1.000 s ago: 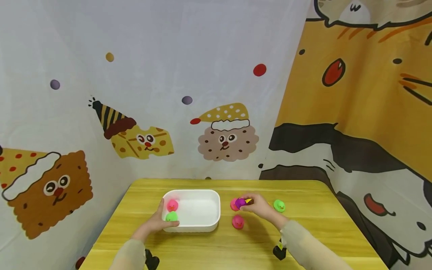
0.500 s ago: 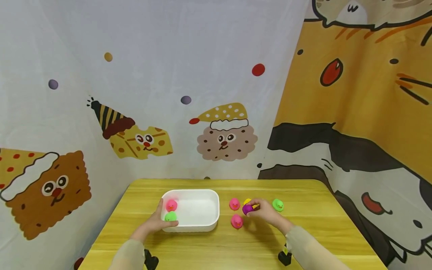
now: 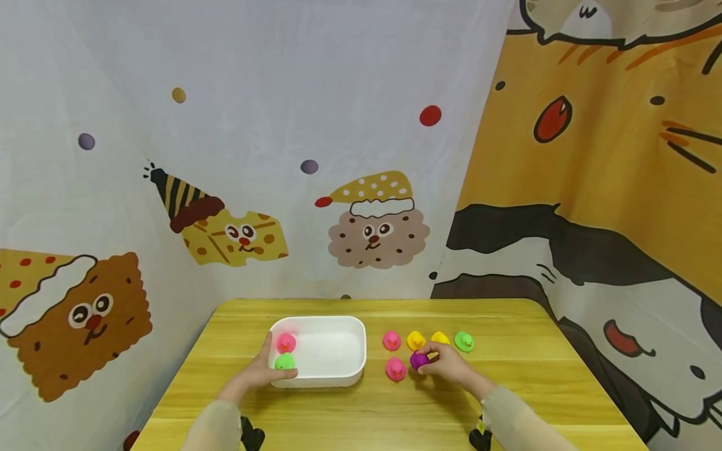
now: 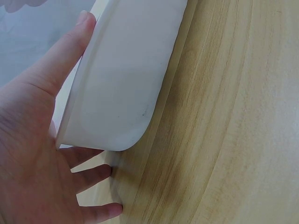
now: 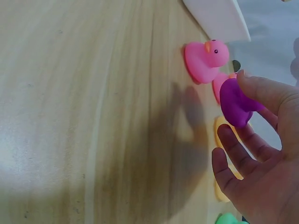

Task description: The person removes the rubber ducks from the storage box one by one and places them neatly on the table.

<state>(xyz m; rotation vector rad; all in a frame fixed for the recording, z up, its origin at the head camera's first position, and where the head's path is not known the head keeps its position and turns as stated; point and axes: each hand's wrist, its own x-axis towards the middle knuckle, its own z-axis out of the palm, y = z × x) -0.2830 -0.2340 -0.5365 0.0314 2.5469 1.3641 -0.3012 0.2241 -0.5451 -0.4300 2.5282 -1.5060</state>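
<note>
My right hand (image 3: 448, 363) pinches a purple rubber duck (image 3: 419, 361) between thumb and fingers, above the table. In the right wrist view the purple duck (image 5: 236, 102) is tilted and its head is partly hidden by the thumb. At the left end of a white plastic tub (image 3: 355, 378), my left hand (image 3: 258, 373) rests against the corner, thumb along the near rim and straight fingers on the left side. The left wrist view shows the tub's outer wall (image 4: 121, 84) beside the thumb. Inside the tub sit a pink duck (image 3: 286, 342) and a green duck (image 3: 284, 361).
Right of the tub, a back row holds a pink duck (image 3: 392, 340), a yellow duck (image 3: 416, 340), another yellow duck (image 3: 440, 337) and a green duck (image 3: 464, 341). A second pink duck (image 3: 396, 369) sits in front. Behind the wooden table (image 3: 338, 419) hangs a printed cloth (image 3: 254, 94).
My right hand has carried the purple duck rightward and nearer to me, from the back row to beside the front pink duck. Both yellow ducks now show. The left hand and tub stay put.
</note>
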